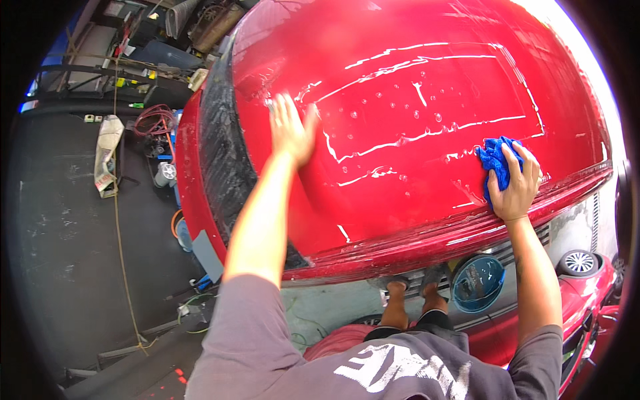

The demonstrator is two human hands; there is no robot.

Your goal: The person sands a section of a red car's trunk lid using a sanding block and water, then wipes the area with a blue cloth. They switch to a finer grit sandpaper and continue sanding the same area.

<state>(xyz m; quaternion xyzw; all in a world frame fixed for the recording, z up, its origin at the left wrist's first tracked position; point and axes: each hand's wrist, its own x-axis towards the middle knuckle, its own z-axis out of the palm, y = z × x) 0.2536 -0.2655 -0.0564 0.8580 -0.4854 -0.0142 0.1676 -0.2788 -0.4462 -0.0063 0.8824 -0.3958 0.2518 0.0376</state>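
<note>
A red car roof [373, 200] fills the upper middle of the head view, marked with white wet streaks in a rough rectangle and scattered droplets. My left hand [291, 133] lies palm down on or just over the roof near the dark windscreen [220, 167], fingers stretched out and holding nothing. At the roof's right side, my right hand [515, 188] grips a crumpled blue cloth [495, 155] pressed on the paint.
Below the roof edge, my bare legs stand near a blue bucket [478, 283]. A toy-like smaller red vehicle [597, 293] shows lower right. Hoses [152, 121], tools and assorted gear crowd the left, beside a dark panel with a cord across it.
</note>
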